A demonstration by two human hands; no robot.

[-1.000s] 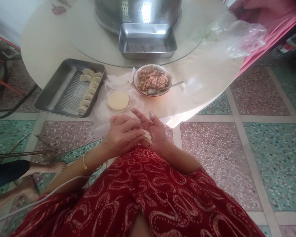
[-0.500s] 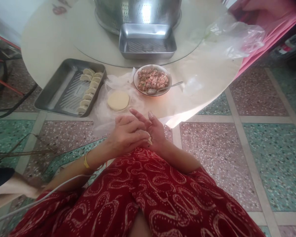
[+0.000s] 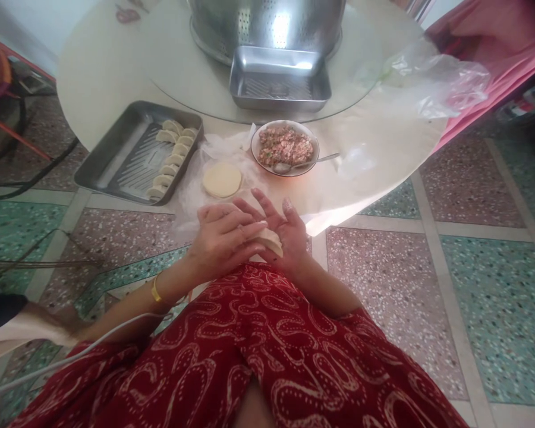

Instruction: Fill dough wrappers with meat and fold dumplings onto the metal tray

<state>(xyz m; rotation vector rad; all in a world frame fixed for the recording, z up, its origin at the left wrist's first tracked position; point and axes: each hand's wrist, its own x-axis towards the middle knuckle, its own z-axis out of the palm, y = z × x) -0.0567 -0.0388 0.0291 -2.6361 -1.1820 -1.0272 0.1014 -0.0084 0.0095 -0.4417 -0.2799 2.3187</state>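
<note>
A pale folded dumpling [image 3: 271, 241] rests in the palm of my right hand [image 3: 294, 241], whose fingers and thumb are spread; some white flour shows on the thumb. My left hand [image 3: 220, 235] lies over the dumpling, its curved fingers closed on the near side and hiding part of it. Just beyond my hands, a stack of round dough wrappers [image 3: 222, 179] sits on a thin plastic bag [image 3: 191, 193]. To the right of the wrappers stands a bowl [image 3: 255, 156] of minced meat filling [image 3: 285, 144], with a metal spoon [image 3: 325, 159] leaning on its rim.
At the left, a metal tray [image 3: 116, 139] holds several folded dumplings [image 3: 175, 159] along its right side. A second metal pan [image 3: 279, 101] and a large perforated steel pot [image 3: 267, 24] stand on the glass turntable. Clear plastic [image 3: 437, 83] lies at right. Another person's arm [image 3: 40, 324] shows at lower left.
My right hand has opened out, with its fingers spread wider. My left hand has shifted slightly left, so more of the dumpling shows. The whole view has swung a little left.
</note>
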